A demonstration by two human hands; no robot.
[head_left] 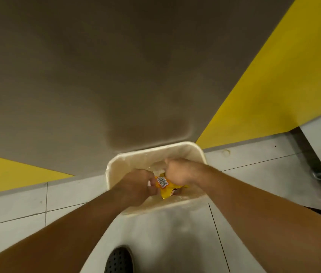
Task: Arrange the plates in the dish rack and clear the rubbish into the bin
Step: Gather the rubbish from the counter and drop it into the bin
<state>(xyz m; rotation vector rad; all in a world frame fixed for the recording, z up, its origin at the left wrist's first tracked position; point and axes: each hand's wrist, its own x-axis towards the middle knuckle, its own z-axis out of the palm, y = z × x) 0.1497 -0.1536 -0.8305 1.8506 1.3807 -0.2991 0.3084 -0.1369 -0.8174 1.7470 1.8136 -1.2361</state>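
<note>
A cream plastic bin (195, 152) stands on the floor against the wall, its mouth open below my arms. Both my hands are over that mouth. My left hand (136, 184) and my right hand (177, 172) each have curled fingers gripping a crumpled yellow wrapper (165, 189) with a white barcode label, held between them just above the bin's inside. Something pale shows under my right hand; what it is I cannot tell. No plates or dish rack are in view.
The bin stands against a grey-brown wall with yellow panels (274, 85) on both sides. Pale floor tiles (67, 196) surround the bin. A dark perforated shoe (119, 260) is at the bottom. A dark metal fitting (313, 164) sits at the right.
</note>
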